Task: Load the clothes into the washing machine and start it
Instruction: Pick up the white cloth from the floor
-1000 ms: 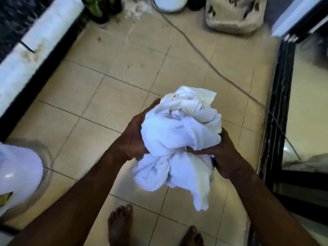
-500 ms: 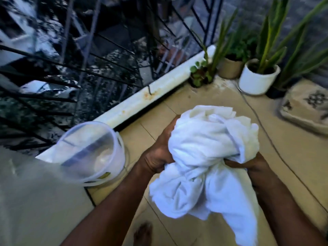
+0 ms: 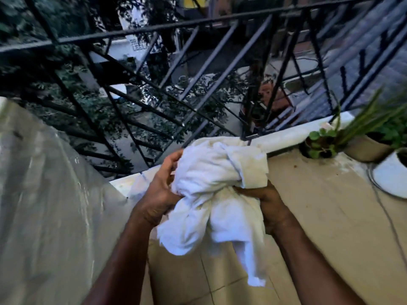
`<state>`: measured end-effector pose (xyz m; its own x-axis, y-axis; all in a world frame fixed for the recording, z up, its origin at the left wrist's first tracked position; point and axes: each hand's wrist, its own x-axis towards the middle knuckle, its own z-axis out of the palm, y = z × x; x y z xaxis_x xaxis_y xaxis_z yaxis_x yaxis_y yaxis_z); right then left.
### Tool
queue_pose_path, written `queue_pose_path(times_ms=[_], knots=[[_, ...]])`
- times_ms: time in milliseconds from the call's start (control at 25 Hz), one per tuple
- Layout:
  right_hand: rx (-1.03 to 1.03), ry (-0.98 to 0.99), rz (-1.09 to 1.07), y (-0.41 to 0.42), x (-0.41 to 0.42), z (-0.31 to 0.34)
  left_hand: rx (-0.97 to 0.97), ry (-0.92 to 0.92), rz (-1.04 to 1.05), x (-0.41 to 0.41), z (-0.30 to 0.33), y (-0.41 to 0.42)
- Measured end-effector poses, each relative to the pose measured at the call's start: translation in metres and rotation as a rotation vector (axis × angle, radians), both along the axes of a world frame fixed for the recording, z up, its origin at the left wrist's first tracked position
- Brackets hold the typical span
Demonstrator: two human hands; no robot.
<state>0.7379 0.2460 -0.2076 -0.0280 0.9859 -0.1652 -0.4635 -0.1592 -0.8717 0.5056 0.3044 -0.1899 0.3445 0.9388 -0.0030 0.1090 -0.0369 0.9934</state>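
Note:
A crumpled bundle of white clothes (image 3: 217,190) is held in front of me at chest height. My left hand (image 3: 159,192) grips its left side with fingers curled into the fabric. My right hand (image 3: 267,202) clutches its right side from below. A loose end of cloth hangs down between my forearms. A large pale shape under a clear plastic cover (image 3: 44,205) fills the lower left; I cannot tell whether it is the washing machine.
A black metal railing (image 3: 198,84) runs across the view above a white ledge (image 3: 293,134). Potted plants (image 3: 326,144) and a white pot (image 3: 392,175) stand at the right on the tiled floor (image 3: 326,216). A thin cable (image 3: 387,219) lies on the floor.
My view has swung up and left, from the floor to the railing. The covered shape now fills the left side. Both hands keep the same hold on the white bundle.

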Motion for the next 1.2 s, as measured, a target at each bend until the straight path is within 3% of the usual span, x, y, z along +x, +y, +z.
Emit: queue_pose_path(times_ms=[200, 280, 360, 400, 480, 560, 680, 760, 1040, 1200], knots=[[-0.213, -0.071, -0.092, 0.085, -0.082, -0.063, -0.263, -0.002, 0.587, -0.073, -0.069, 0.033], [-0.251, -0.089, -0.094, 0.103, -0.105, -0.089, -0.540, -0.271, 0.706, -0.081, -0.089, 0.048], [-0.295, -0.087, -0.080, 0.116, -0.124, -0.114, -0.588, -0.450, 0.693, -0.089, -0.105, 0.063], [-0.310, -0.090, -0.064, 0.123, -0.131, -0.130, -0.559, -0.428, 0.620, -0.090, -0.117, 0.070], [-0.384, -0.104, -0.032, 0.136, -0.141, -0.161, -0.454, -0.168, 0.472, -0.087, -0.144, 0.079], [-0.475, -0.134, 0.001, 0.149, -0.146, -0.194, -0.378, 0.023, 0.472, -0.090, -0.174, 0.091], [-0.641, -0.122, 0.138, 0.165, -0.150, -0.233, -0.319, 0.004, 0.510, -0.096, -0.213, 0.101], [-0.637, -0.092, 0.169, 0.174, -0.153, -0.266, -0.281, 0.009, 0.534, -0.099, -0.243, 0.104], [-0.671, -0.179, 0.250, 0.193, -0.184, -0.349, -0.082, 0.315, 0.731, -0.115, -0.339, 0.106], [-0.655, -0.624, 0.184, 0.197, -0.185, -0.370, -0.255, 0.424, 0.664, -0.124, -0.366, 0.103]])
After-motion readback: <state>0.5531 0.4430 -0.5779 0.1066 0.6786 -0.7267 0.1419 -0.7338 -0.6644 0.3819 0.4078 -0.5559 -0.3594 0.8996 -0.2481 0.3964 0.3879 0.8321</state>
